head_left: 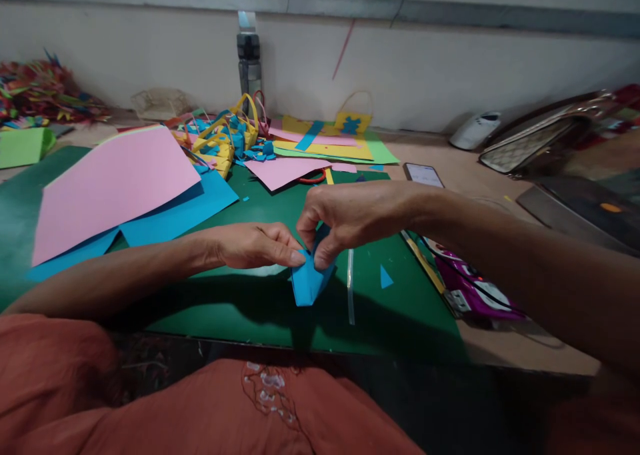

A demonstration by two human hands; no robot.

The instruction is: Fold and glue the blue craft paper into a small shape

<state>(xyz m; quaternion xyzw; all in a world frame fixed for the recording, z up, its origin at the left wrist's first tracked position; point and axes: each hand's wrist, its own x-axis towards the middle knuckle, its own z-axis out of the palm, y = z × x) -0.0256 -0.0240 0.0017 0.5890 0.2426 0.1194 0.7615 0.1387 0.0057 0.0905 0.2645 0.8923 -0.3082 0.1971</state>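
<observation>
The folded paper (306, 283) is blue, the mat (225, 308) dark green, the large sheet (120, 188) pink.

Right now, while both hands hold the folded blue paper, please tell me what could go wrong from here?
1. The folded blue paper is pinched by the left hand and the right hand close together; too firm a grip might crease or tear it.
2. The small blue triangle lies loose on the green mat, so a passing arm could sweep it off.
3. The clear stick beside the hands might get knocked away.
</observation>
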